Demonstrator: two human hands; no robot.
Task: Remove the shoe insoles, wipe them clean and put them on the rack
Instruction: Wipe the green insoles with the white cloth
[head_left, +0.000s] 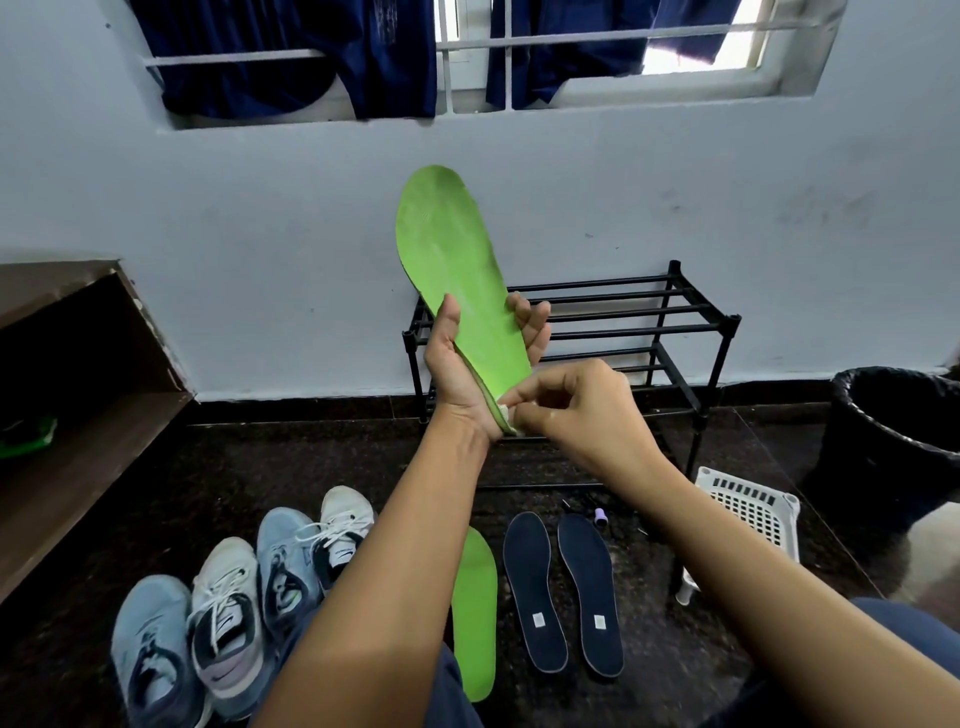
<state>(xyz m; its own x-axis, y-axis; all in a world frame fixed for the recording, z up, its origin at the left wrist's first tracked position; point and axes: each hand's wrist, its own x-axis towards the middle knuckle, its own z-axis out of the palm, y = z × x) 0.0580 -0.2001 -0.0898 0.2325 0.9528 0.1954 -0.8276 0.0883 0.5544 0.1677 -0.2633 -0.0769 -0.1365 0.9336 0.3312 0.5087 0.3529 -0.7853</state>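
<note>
Gripping green insole (451, 260), left hand (456, 366), right hand (584, 410) pinching, seemingly, white wipe (507, 413)

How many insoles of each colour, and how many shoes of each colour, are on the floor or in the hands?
Green insoles: 2
Navy insoles: 2
Light blue shoes: 2
White shoes: 2
Total: 8

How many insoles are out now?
4. One green insole in the left hand, a second green insole on the floor, two navy insoles right of it. Shoes may hide more.
</note>
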